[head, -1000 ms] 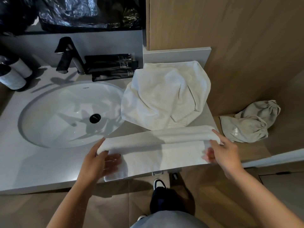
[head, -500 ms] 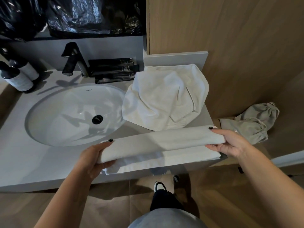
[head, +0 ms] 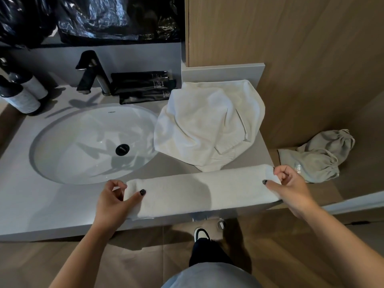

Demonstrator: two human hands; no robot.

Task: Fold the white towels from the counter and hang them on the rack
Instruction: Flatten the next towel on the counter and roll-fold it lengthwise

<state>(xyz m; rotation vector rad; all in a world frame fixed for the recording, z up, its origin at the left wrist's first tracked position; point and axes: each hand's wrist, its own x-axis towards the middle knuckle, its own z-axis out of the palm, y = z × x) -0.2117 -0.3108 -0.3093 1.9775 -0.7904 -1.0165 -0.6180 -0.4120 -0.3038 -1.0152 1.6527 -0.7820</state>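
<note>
A white towel [head: 199, 190], folded into a long narrow strip, lies along the front edge of the grey counter [head: 52, 204]. My left hand [head: 113, 199] pinches its left end, thumb on top. My right hand [head: 287, 183] pinches its right end at the counter's corner. A second white towel [head: 207, 125] lies crumpled behind it, to the right of the sink [head: 87, 142]. No rack is in view.
A black faucet [head: 91, 73] stands behind the sink, with black tubes [head: 143, 86] beside it and two bottles [head: 20, 94] at the far left. A grey drawstring bag [head: 318, 156] lies on a lower wooden ledge to the right. Wooden panels rise behind it.
The towel's top layer has come down over the lower one, making one narrow strip flat on the counter. Both hands now pinch its ends instead of lifting the fold.
</note>
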